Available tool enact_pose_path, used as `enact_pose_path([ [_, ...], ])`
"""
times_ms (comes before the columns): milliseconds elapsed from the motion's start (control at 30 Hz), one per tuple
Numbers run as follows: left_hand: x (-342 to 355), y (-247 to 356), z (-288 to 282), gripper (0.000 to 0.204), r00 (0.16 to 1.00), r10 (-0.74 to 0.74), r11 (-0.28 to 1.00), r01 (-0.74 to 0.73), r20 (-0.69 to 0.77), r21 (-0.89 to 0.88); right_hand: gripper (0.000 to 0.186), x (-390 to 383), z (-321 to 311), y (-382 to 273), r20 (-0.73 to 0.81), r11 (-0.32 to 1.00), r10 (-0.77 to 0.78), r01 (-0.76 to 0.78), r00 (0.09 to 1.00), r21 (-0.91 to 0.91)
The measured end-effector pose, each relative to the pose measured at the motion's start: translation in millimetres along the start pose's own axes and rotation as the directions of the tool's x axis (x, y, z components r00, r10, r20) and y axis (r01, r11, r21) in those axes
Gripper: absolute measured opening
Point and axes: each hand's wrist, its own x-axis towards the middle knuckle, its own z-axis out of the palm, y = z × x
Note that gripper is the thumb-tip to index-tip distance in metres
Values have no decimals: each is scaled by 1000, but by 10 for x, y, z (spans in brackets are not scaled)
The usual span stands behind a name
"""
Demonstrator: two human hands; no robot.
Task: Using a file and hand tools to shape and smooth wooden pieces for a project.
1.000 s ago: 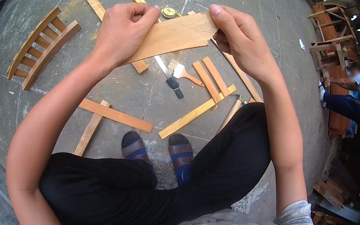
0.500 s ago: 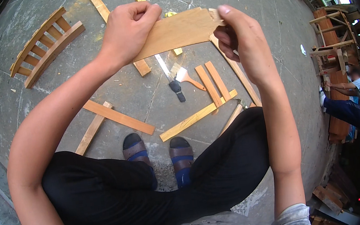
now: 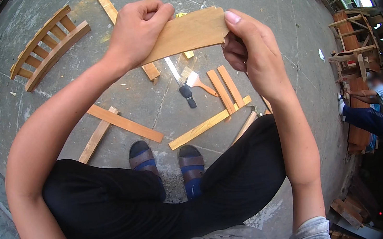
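Observation:
A tan strip of sandpaper [image 3: 189,31] with a ragged right edge is held up in front of me, stretched between both hands. My left hand [image 3: 139,32] is closed on its left end, thumb and fingers pinched together. At the other end, my right hand [image 3: 251,44] is closed, its thumb pressed on the torn edge and its fingers curled beneath. Below the strip, a paintbrush [image 3: 204,85] with an orange handle lies on the concrete, touching a black-handled tool [image 3: 187,97] with a long metal blade.
A curved slatted wooden frame [image 3: 49,47] lies at the far left. Wooden strips [image 3: 127,124] cross near my sandals, and more strips [image 3: 210,123] lie to the right beside a hammer-like tool [image 3: 249,120]. A seated co-worker [image 3: 376,107] is at the right among wooden furniture [image 3: 354,35].
My right hand has shifted slightly left and down along the strip's end. The pale, bent-over bit at that corner no longer shows. My left hand has barely moved.

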Motion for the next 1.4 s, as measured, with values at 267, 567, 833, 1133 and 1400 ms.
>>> enact_pose_path([
  [267,-44,-4,-29,38,1000,-20,999,20,3,-48,37,-22,104,13,1,994,24,-24,1000,109],
  [567,36,-157,-8,36,997,-45,998,42,-62,-45,39,153,75,177,-83,994,-110,112,990,19],
  [833,41,-379,-70,34,994,-101,984,108,51,-139,31,152,-14,188,5,990,-61,60,998,125],
  [1133,-6,-410,-92,33,978,-191,973,199,80,-116,28,120,0,211,-122,937,-295,262,948,-229],
  [1400,-30,-385,133,31,980,-195,974,198,38,-113,24,84,-137,221,-50,793,-356,273,933,-545],
])
